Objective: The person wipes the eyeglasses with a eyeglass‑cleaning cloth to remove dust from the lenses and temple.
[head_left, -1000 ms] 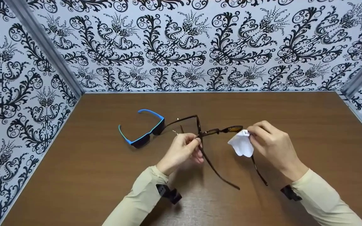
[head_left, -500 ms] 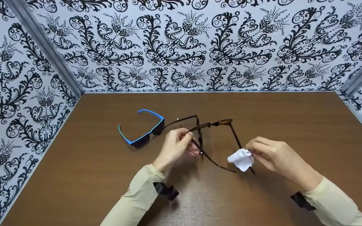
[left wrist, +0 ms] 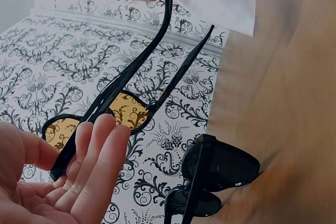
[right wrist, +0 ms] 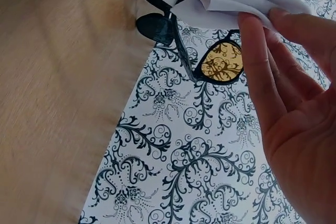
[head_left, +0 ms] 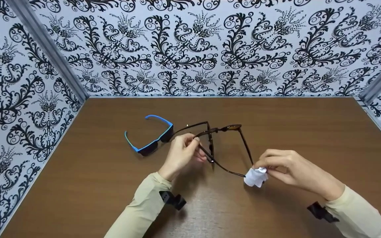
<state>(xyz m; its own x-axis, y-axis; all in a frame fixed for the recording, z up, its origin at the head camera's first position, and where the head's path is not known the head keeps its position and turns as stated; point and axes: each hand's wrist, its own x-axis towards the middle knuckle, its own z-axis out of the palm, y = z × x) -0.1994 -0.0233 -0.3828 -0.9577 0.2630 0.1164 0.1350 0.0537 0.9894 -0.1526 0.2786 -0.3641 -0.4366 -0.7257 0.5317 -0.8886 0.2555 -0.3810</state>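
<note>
My left hand (head_left: 182, 153) pinches dark-framed glasses with amber lenses (left wrist: 131, 111) at one front corner, near the hinge. They are held above the table with both temples unfolded toward me. A white cloth (head_left: 256, 177) hangs from the fingers of my right hand (head_left: 294, 170), which pinch it around the end of the far-right temple (head_left: 246, 145). That temple's tip is hidden by the cloth. The other temple's end reaches the cloth's left edge in the head view; whether it touches, I cannot tell.
Black sunglasses (left wrist: 220, 169) rest on the brown table (head_left: 111, 195) behind my left hand, partly hidden. Left of them lie sunglasses with a blue frame (head_left: 149, 147), temples unfolded. Patterned white walls (head_left: 190, 49) stand at the table's back and sides.
The cloth in my right hand has gone from beside the right lens down along the temple to its end. My left hand has shifted slightly left and the glasses have turned with it.
</note>
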